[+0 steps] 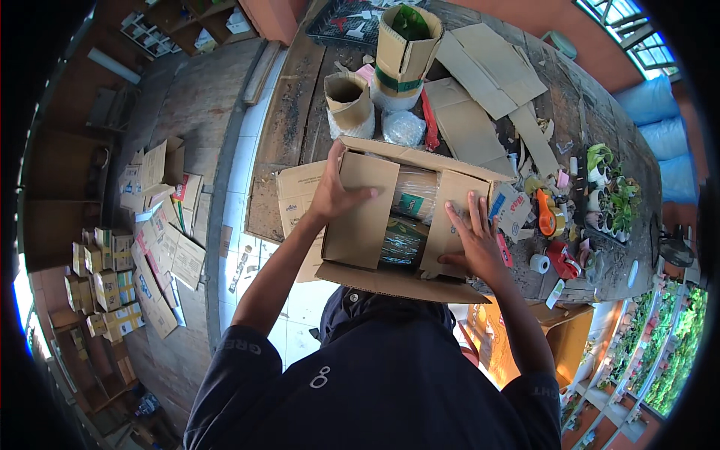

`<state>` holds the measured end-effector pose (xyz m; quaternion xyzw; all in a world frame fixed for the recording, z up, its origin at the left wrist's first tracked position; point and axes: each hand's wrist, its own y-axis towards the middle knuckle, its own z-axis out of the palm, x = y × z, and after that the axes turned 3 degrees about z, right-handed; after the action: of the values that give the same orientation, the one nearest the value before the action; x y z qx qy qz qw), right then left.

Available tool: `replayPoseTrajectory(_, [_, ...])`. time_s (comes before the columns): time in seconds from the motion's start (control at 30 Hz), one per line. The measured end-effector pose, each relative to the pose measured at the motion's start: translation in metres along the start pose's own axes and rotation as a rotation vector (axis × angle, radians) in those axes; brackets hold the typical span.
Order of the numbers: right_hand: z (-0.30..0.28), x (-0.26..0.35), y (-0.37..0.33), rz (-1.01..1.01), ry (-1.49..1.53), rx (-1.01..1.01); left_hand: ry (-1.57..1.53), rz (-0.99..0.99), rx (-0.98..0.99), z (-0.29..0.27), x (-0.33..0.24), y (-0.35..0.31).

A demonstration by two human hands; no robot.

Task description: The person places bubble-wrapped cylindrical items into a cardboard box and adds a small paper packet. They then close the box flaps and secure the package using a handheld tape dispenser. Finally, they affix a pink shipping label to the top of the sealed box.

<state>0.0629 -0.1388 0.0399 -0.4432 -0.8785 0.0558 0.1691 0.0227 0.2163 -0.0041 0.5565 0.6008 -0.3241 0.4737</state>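
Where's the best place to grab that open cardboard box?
Probably the cardboard box's left and right ends, one palm from each side. It looks longest that way, so two hands should balance it. I'd avoid the far flap and near flap: they stick outward and might bend.

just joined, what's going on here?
A person is handling an open brown rectangular cardboard box. Their left hand is at its left edge, thumb on the folded-in left flap; their right hand is spread over the right flap. Between them, a brown clear-plastic-wrapped bundle and a dark one show. The two long flaps are still open. Beyond stands a tall brown cardboard sleeve with green leaves.
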Motion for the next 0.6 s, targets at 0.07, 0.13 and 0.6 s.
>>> replayPoseTrajectory(0.07, [0.001,-0.001,-0.002,0.009,0.010,-0.015,-0.274,-0.131,0.036,0.002,-0.001,0.013])
replayPoseTrajectory(0.13, [-0.001,-0.002,-0.006,0.003,0.039,-0.021,-0.247,0.085,0.050,-0.001,0.025,0.009])
replayPoseTrajectory(0.6, [-0.003,-0.044,-0.134,-0.010,0.714,0.126,-0.376,-0.098,0.394,-0.045,0.055,-0.001])
